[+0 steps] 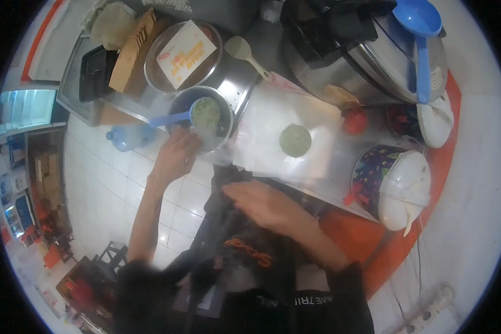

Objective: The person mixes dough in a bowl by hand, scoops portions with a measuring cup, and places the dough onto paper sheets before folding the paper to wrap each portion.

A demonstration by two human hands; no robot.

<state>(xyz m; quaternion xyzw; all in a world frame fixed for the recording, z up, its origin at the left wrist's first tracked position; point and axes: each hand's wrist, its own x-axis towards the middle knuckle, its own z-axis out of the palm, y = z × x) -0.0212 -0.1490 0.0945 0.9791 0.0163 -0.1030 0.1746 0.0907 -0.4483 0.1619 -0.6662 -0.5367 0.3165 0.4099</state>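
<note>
My left hand (pixel 179 149) is at the near rim of a metal bowl (pixel 226 106), its fingers curled in. Blurred, see-through plastic (pixel 212 143) shows beside the fingertips; whether they grip it is unclear. A blue-handled scoop (pixel 205 114) full of a pale green, grainy food lies in the bowl. My right hand (pixel 264 205) hovers in front of my dark apron, slightly smeared by motion, fingers stretched out and nothing seen in them. Beyond it, a round mound of the same green food (pixel 295 140) sits on white wrapping paper (pixel 261 119).
A large steel cooker (pixel 367 67) stands at the back right, a blue ladle (pixel 422 61) on it. Patterned container (pixel 376 181) with white lid is at right. A pale spoon (pixel 245 53), a round tray (pixel 150 64) with a printed card and a cardboard box (pixel 131 61) line the back.
</note>
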